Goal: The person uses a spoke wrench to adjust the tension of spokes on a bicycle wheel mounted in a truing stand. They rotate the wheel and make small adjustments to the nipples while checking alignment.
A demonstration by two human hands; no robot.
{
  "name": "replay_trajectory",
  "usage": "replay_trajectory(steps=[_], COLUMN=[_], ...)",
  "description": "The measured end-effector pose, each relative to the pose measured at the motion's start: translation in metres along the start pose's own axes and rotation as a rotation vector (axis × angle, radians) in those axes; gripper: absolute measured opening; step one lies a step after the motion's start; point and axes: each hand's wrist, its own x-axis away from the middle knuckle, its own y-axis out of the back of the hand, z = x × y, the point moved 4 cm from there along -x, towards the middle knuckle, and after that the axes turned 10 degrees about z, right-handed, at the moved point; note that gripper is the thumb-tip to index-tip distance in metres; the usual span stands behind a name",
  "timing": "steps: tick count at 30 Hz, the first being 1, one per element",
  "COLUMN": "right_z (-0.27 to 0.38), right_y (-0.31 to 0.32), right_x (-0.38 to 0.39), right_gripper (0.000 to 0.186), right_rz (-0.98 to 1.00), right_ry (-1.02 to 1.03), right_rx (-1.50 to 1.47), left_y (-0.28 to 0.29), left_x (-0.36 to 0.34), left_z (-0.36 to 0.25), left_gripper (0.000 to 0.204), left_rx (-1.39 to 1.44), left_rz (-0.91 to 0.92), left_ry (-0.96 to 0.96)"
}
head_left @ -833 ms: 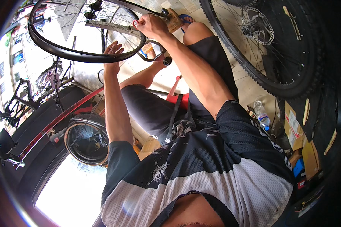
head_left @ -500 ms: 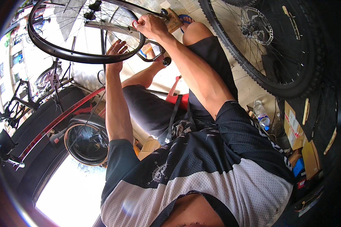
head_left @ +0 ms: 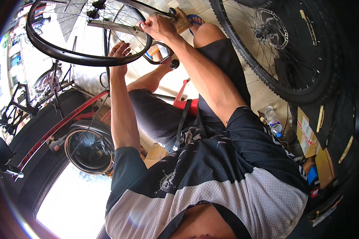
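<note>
A bare bicycle wheel with a black rim (head_left: 81, 59) and thin spokes is held at its hub (head_left: 93, 14) by a metal truing stand (head_left: 119, 27). At the right side of the rim, my right hand (head_left: 160, 28) is closed, pinching a small red spoke wrench (head_left: 142, 24) against the spoke ends. My left hand (head_left: 119, 55) reaches up past the near part of the rim, its fingers loosely bent and apart among the spokes. I see nothing held in it. The stand's black knob (head_left: 174, 63) sits below my right wrist.
A large wheel with a knobby tyre (head_left: 247, 65) and a disc rotor (head_left: 272, 28) stands at the right. Below it are a plastic bottle (head_left: 273, 121) and cardboard (head_left: 307, 133). At the left are a red bike frame (head_left: 64, 121) and a tan-edged tyre (head_left: 70, 149).
The view has shifted slightly, so the wheel and left-side objects sit a little further left. My right hand stays on the wrench; my left fingers have barely moved.
</note>
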Motion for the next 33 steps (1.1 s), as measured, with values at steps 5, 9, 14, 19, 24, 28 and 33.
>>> replay_trajectory(steps=[5,9,14,19,24,28,33], right_z=[0.0,0.0,0.001,-0.003,-0.008,-0.011,-0.011], right_y=[0.0,-0.001,0.001,-0.001,-0.012,-0.022,-0.038], right_x=[0.0,0.002,0.005,0.002,-0.006,-0.008,-0.008], right_gripper=[0.028,0.027,0.026,0.028,0.031,0.032,0.032], right_rz=[-0.005,0.007,0.005,0.022,0.067,0.156,0.27], right_ry=[0.004,-0.025,-0.018,-0.014,-0.049,-0.005,0.074], right_rx=[0.031,0.019,0.025,0.034,0.076,0.036,0.032], left_y=[0.002,0.002,0.003,0.001,0.002,0.006,-0.001], left_x=[0.007,0.01,0.004,0.001,0.003,-0.004,-0.017], left_z=[-0.011,-0.017,-0.011,-0.004,0.002,0.015,0.032], left_gripper=[0.023,0.022,0.022,0.021,0.024,0.038,0.034], left_rx=[-0.032,-0.047,-0.063,-0.032,-0.019,-0.003,-0.072], left_rz=[-0.036,-0.024,-0.014,-0.015,-0.078,-0.15,-0.062], left_ry=[-0.004,-0.002,-0.005,0.007,0.018,0.109,0.127])
